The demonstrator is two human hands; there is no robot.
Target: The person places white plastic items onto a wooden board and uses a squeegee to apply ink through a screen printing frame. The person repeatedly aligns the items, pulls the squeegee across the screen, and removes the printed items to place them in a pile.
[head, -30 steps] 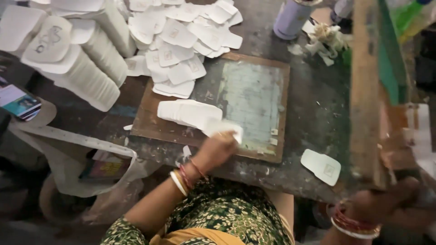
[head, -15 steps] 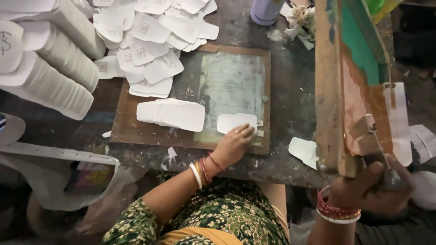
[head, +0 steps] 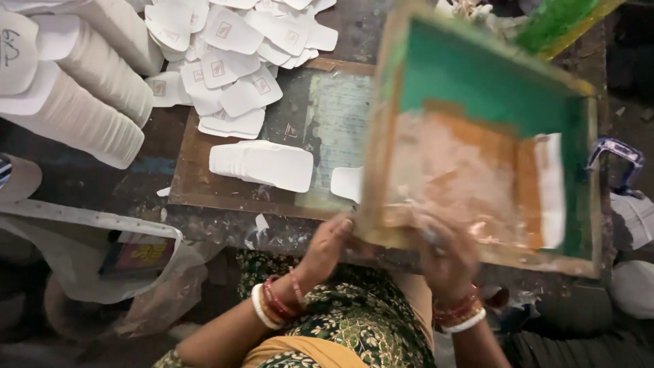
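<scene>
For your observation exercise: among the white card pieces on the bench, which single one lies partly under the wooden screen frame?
The lone white piece at the frame's left edge, right of the neat stack; the others lie heaped behind.

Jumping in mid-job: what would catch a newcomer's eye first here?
The big wooden-framed printing screen with green mesh fills the right, tilted over the worn wooden board; the left hand and right hand grip its near edge. A stack of white shaped cards lies on the board, with loose printed white cards heaped behind.
</scene>
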